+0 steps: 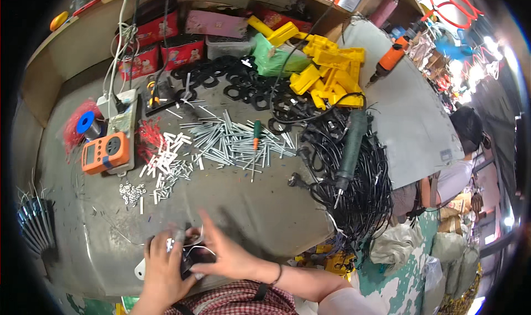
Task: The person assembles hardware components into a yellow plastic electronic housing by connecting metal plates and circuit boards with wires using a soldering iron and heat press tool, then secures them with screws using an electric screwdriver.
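I have the grey counter (260, 199) filling most of my feed. A heap of black cables (368, 185) crowds its right side, yellow plastic parts (351, 66) lie beyond, and a pile of silver rods (232, 141) spreads to the left. Over the cables I see a green power driver (351, 149). At the near edge, my left hand (163, 265) is curled around a black piece (188, 264); my right hand (224, 251), blurred, meets it with fingers spread, and I can't tell whether it grips. Farther left sits an orange meter (102, 153), small white rings (133, 193) near it.
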Available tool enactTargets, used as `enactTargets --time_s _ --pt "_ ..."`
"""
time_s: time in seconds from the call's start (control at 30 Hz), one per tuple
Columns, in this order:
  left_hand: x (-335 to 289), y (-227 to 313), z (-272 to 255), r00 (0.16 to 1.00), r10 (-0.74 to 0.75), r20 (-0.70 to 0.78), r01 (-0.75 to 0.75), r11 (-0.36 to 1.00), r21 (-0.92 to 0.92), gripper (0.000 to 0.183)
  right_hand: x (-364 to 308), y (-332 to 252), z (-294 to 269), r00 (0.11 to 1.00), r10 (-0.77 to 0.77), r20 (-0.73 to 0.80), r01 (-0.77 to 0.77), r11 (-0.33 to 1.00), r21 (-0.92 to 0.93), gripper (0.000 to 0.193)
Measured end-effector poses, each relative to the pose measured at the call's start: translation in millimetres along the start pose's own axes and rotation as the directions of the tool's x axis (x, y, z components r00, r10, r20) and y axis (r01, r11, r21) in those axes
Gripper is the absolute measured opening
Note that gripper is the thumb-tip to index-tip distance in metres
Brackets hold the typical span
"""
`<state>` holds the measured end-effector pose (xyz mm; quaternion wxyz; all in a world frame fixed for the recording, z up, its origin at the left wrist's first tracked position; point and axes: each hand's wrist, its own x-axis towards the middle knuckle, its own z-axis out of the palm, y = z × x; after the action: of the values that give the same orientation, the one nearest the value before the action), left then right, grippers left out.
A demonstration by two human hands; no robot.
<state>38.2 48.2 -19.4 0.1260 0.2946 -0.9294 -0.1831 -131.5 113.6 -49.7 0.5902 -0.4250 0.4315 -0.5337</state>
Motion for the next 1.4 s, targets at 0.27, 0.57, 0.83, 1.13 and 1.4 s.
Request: enactTargets --time_s 0.27,0.57,0.83,1.13,1.4 --pt "29 25 1 0.994 0.054 0.091 -0.051 0.998 -0.038 0.068 104 -123 -167 0.872 -0.347 -0.345 -0.157 0.469 -0.869 0.022" --pt "25 26 10 0.998 0.06 -0.011 -0.061 0.997 -0.044 0.054 140 -137 -351 0.379 -0.724 -0.576 -0.81 0.042 -0.585 0.048" --pt "20 23 8 0.999 0.036 0.007 -0.036 0.998 -0.047 0.051 126 -179 -323 0.705 -0.301 -0.643 -0.586 0.263 -0.766 0.023" --pt "28 22 10 0.996 0.087 -0.035 -0.09 0.993 -0.083 0.047 122 -161 -364 0.308 -0.831 -0.464 -0.688 0.143 -0.712 0.046" --pt "27 10 -10 0.999 0.02 0.026 -0.017 0.995 -0.102 0.075 40 -145 -137 0.879 -0.475 -0.045 0.302 0.628 -0.717 0.035"
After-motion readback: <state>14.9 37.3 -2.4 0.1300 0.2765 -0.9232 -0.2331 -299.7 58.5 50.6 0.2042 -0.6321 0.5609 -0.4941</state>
